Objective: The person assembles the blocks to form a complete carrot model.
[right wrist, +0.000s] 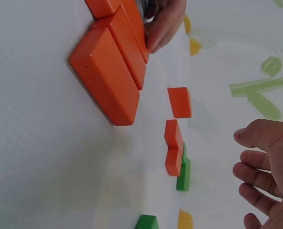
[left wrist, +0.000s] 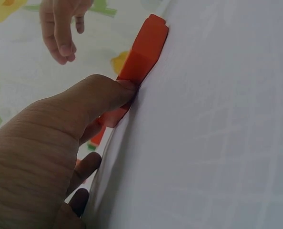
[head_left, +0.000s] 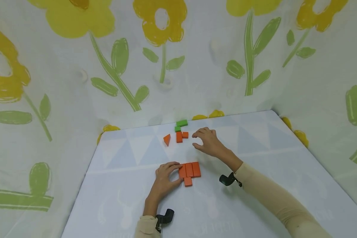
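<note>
Three orange rectangular blocks (head_left: 189, 170) lie side by side on the table, with a small orange block (head_left: 188, 181) against their near edge. My left hand (head_left: 165, 180) pinches the leftmost rectangular block between thumb and index finger. In the left wrist view, the thumb presses the side of an orange block (left wrist: 146, 50). My right hand (head_left: 208, 142) is raised above the table, fingers spread and loosely bent, holding nothing. It is nearest to a small orange cube (head_left: 185, 135), which sits beside another orange rectangular block (head_left: 179, 137).
An orange triangular block (head_left: 167, 139) lies at the back left of that pair. Behind it are a small green block (head_left: 177, 129) and a longer green block (head_left: 182, 123). The right wrist view also has a separate green block (right wrist: 147, 222). Flower-printed fabric surrounds the table.
</note>
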`<state>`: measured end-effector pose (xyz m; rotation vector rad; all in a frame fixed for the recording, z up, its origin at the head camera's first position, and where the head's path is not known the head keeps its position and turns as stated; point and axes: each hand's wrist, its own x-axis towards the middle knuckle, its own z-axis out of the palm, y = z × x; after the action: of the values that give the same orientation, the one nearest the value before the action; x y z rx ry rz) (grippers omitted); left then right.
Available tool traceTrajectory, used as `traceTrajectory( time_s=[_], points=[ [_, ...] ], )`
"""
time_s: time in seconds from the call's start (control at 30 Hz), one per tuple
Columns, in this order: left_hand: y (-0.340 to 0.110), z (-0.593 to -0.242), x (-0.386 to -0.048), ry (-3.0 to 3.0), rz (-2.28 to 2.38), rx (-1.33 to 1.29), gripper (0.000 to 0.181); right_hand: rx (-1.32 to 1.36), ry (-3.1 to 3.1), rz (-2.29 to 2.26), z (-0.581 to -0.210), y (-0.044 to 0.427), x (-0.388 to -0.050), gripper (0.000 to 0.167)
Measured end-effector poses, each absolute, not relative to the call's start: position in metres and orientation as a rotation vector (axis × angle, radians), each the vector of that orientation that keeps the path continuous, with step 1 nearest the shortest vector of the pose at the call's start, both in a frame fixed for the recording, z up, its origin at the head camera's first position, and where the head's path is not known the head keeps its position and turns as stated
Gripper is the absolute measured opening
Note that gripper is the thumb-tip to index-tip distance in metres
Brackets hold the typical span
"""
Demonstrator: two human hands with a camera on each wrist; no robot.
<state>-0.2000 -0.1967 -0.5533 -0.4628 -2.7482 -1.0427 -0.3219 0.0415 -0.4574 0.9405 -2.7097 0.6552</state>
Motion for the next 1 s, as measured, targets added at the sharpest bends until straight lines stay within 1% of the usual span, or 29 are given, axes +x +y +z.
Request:
traceTrajectory(
  time_s=[0.37,0.8,0.9,1.0],
  points=[
    [-0.19,-0.549,-0.186,-2.738,-1.046,-0.463,0.047,0.901,-2.809,0.62,-0.467,0.026,-0.353,0.038],
    [-0.181,-0.546,-0.182,-2.765,-1.032,-0.492,0.048,0.811,-3.02,0.563,-0.481,0.022,-0.383,0.045],
    [-0.182,-0.545,-0.182,-2.768,-1.025,-0.48,0.048,0.809,-3.042,0.557,-0.484,0.016,-0.389,0.042],
    [-0.182,-0.545,-0.182,-2.766,-1.021,-0.479,0.048,0.827,-3.051,0.551,-0.487,0.014,-0.391,0.036]
  ],
)
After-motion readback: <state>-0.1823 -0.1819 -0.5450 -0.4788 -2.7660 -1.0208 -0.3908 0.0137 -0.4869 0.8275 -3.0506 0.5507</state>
